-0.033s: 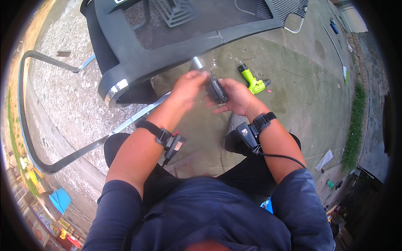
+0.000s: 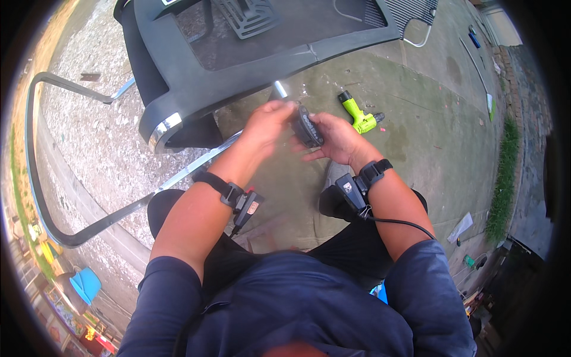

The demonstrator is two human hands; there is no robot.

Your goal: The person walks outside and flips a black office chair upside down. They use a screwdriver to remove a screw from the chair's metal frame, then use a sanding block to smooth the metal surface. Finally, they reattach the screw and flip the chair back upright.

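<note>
I have a small black handheld tool (image 2: 307, 128), apparently a folding key set, between my hands below the chair frame. My right hand (image 2: 336, 140) grips it from the right, thumb on its upper part. My left hand (image 2: 266, 125) is closed at its upper left end, fingertips on or beside it; what they pinch is unclear. Just above them a short metal tube (image 2: 279, 89) shows under the black mesh-backed office chair (image 2: 208, 77), which lies on its side or back. A bent metal tube frame (image 2: 77, 238) runs out to the left. A lime-green drill (image 2: 360, 119) lies beyond my right hand.
The ground is stained concrete (image 2: 416, 143) and flaky pale paving (image 2: 83, 131). A striped mesh chair piece (image 2: 410, 15) lies at the upper right, with a long rod (image 2: 476, 71). A grass strip (image 2: 505, 178) borders the right. A blue bucket (image 2: 85, 284) stands at lower left.
</note>
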